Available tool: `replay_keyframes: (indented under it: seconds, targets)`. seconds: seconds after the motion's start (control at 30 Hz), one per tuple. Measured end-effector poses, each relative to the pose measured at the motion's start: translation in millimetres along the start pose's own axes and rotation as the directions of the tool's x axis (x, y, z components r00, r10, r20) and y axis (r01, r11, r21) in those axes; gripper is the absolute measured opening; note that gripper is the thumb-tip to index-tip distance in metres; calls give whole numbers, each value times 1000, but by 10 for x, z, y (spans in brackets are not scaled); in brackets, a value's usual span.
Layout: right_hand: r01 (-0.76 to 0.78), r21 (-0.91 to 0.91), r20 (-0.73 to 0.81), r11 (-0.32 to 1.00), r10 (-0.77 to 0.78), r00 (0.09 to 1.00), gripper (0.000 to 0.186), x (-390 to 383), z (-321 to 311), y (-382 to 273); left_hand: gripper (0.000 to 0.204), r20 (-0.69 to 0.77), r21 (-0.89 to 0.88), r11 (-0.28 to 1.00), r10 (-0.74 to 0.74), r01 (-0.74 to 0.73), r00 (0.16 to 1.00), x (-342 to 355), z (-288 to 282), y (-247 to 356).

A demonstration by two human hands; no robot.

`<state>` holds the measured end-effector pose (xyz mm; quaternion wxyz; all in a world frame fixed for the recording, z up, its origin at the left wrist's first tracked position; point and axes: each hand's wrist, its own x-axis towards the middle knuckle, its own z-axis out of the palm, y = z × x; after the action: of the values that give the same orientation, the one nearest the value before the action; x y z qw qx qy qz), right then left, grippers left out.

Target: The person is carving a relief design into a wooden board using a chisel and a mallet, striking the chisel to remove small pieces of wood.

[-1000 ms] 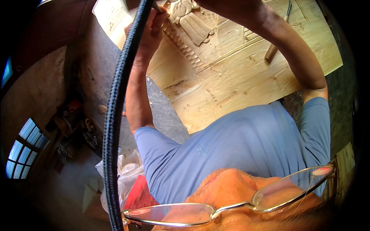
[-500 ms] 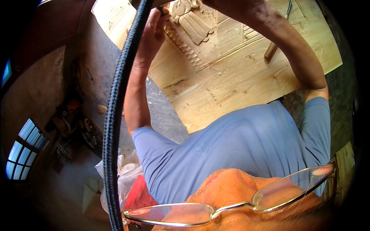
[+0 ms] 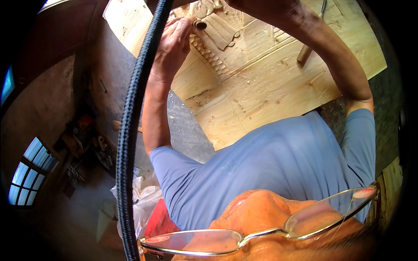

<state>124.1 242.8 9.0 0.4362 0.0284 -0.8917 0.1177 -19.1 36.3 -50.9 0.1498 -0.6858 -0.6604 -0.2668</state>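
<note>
A pale wooden panel [image 3: 257, 100] lies before me, carved in relief with a draped figure [image 3: 217, 32] and a scalloped border strip [image 3: 210, 55]. Over the panel's left part, beside that figure, is my left hand [image 3: 174, 43]. Its fingers are closed around a tool with a dark, round, ringed end [image 3: 200, 25]; the rest of the tool is hidden. My right forearm arches across the panel from the right, and the hand lies beyond the top edge. Beneath that forearm rests a carving tool with a wooden handle [image 3: 305, 54] and a thin metal shaft, untouched.
A thick black braided cable [image 3: 130, 122] runs down the view in front of my left forearm. Wood chips are scattered on the panel and on the grey surface [image 3: 187, 126] beside it. At lower left are a plastic bag [image 3: 146, 202], a red object [image 3: 161, 219] and dark clutter [image 3: 85, 139].
My left hand has shifted slightly down and right, and its back is turned more into view. The dark round tool end now shows over the carved drapery. My right forearm has barely moved.
</note>
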Motion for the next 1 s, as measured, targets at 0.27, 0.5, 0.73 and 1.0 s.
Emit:
replay_keyframes:
  seconds: [0.27, 0.5, 0.73, 1.0]
  targets:
    - [29, 12, -32, 999, -29, 999, 67, 2, -41, -20, 8, 88, -142, 923, -349, 358, 933, 3, -142, -16]
    - [82, -64, -74, 995, -87, 993, 67, -68, 83, -27, 7, 150, 27, 962, -273, 272, 950, -46, -155, -1]
    - [50, -111, 34, 993, -47, 998, 69, 80, -295, -83, 7, 104, -185, 928, -307, 322, 946, 23, -102, -107]
    - [4, -103, -8, 995, -5, 1000, 63, -81, 28, -111, 4, 162, -86, 947, -293, 309, 942, 28, -172, -8]
